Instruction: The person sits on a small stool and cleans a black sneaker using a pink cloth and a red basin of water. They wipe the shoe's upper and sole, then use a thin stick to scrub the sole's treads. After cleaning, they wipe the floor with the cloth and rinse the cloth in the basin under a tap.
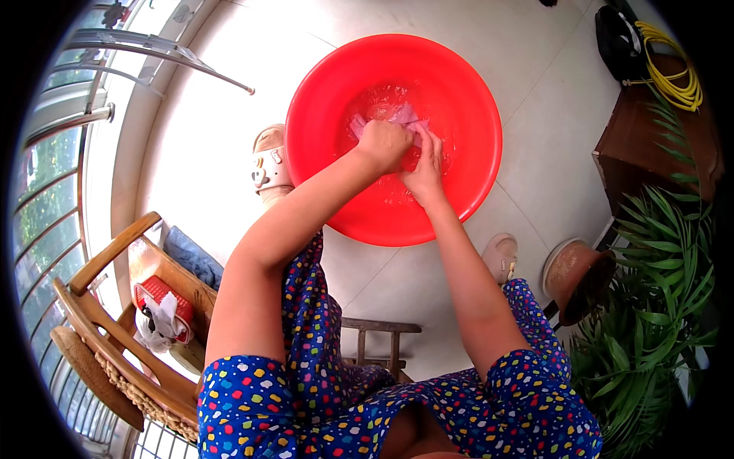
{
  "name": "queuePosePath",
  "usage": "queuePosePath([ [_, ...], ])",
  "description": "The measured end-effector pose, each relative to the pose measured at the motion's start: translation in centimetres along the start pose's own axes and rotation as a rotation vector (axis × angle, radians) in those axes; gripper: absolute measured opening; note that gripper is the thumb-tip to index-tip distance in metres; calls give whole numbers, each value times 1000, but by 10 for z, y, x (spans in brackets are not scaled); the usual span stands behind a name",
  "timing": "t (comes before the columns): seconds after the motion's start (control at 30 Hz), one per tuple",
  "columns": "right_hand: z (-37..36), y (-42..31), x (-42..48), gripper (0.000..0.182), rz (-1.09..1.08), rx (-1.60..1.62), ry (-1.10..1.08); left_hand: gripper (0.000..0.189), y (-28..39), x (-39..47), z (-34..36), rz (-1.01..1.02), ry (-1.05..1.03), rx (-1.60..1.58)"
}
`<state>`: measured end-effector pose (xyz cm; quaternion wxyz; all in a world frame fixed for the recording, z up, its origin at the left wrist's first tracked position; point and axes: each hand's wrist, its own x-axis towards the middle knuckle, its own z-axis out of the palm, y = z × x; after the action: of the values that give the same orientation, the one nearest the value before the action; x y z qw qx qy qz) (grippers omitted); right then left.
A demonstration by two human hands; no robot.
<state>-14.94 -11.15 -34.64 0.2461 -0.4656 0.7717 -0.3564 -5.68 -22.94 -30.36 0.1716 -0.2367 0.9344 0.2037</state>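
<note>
A round red plastic basin (pixel 321 86) stands on the floor in front of me with water in its bottom. In the water lies a pink cloth (pixel 405 114), partly hidden behind my hands. My left hand (pixel 385 143), a fist with the knuckles up, is closed on part of the cloth near the basin's middle. Just to its right, my right hand (pixel 425 163) has its fingers bent over the cloth's right end and grips it. The two hands are close together, low inside the basin.
At the left are a wooden armchair (pixel 143 235), a red plastic basket (pixel 172 295) and a folded blue cloth (pixel 192 252). A metal rack (pixel 172 56) reaches in above. At the right stand a clay pot (pixel 567 275), leafy plants (pixel 642 321), a brown cabinet (pixel 642 137) and a coiled yellow hose (pixel 668 86).
</note>
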Motion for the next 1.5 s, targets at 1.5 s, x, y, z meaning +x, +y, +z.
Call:
queuePosePath([
  [1.5,-8,-33,16,22,276,-307,-730,45,11,-34,32,-63,86,-236],
])
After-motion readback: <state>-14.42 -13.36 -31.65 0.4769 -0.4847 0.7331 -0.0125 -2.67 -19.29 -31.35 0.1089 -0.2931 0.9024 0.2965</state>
